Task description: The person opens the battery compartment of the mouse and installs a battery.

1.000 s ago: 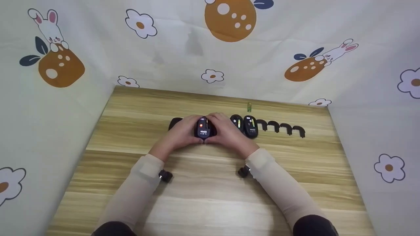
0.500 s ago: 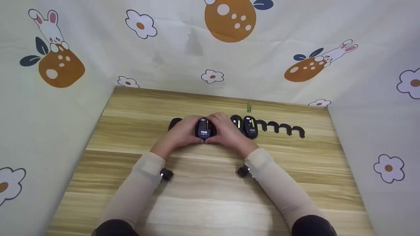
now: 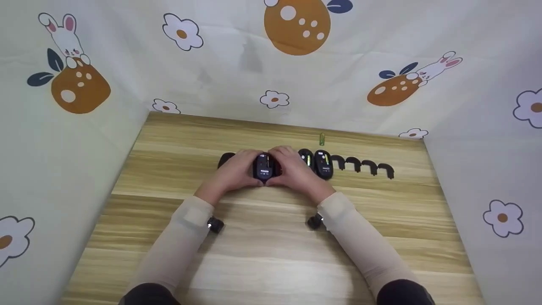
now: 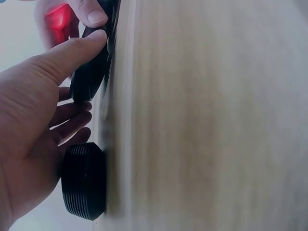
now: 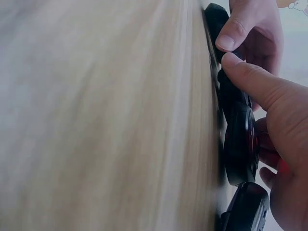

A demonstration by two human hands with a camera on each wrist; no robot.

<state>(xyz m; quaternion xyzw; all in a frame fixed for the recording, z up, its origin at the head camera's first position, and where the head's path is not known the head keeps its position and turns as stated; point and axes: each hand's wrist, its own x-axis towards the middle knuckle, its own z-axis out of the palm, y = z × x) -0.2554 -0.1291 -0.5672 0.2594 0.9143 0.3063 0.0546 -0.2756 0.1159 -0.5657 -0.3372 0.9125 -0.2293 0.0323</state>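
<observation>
An upside-down black computer mouse (image 3: 264, 166) sits between my two hands, underside up with a slot and a printed label showing. My left hand (image 3: 238, 170) grips its left side, thumb along the near edge and fingers toward the back. From the right, my right hand (image 3: 292, 169) holds the same mouse; both thumb tips meet at its near end. In the left wrist view, the thumb (image 4: 72, 55) lies on the black body, with a ribbed black object (image 4: 84, 182) beside the fingers. Under the right palm, another mouse (image 5: 238, 144) is partly hidden, with a red glow.
Two upturned mice (image 3: 324, 164) with yellow-green batteries inside stand right of my hand. Several curved black covers (image 3: 353, 164) continue the row. Behind lies a small green battery (image 3: 322, 139). A patterned cloth wall (image 3: 224, 72) borders the wooden table (image 3: 254, 254).
The orange-red light on the held mouse's underside has gone from view; a red glow now shows beside the right hand. Both hands have stayed nearly still.
</observation>
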